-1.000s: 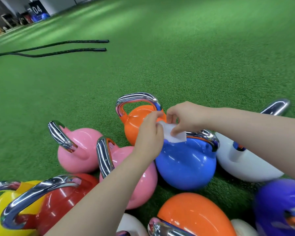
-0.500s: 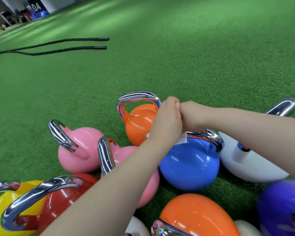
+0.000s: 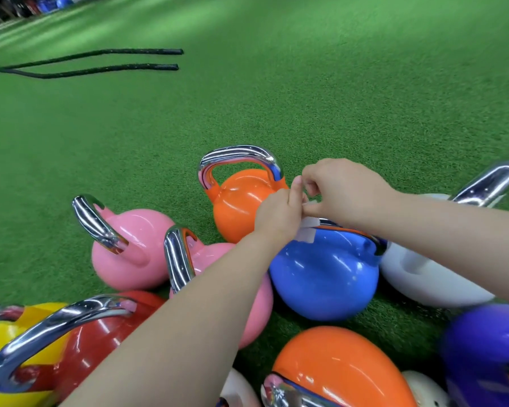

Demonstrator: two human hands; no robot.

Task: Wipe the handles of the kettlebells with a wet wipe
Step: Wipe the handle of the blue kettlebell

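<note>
Floor: green turf (image 3: 306, 83), lit in soft bands. Two black ropes (image 3: 100, 61) lie far left. Blurred clutter at top-left edge.

Glossy round kettlebells crowd the near ground: an orange one (image 3: 241, 201), a blue one (image 3: 323, 277) and two pink ones (image 3: 133, 248) touch or nearly so, chrome handles (image 3: 238, 157) jutting upward. Beyond them, open green turf (image 3: 306, 98) lies free, save two black ropes (image 3: 100, 61) far left. Gaps between bells seem narrow.

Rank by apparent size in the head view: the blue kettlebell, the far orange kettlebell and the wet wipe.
1. blue kettlebell
2. far orange kettlebell, though it lies farther away, so true size is unsure
3. wet wipe, mostly hidden by the hands
</note>
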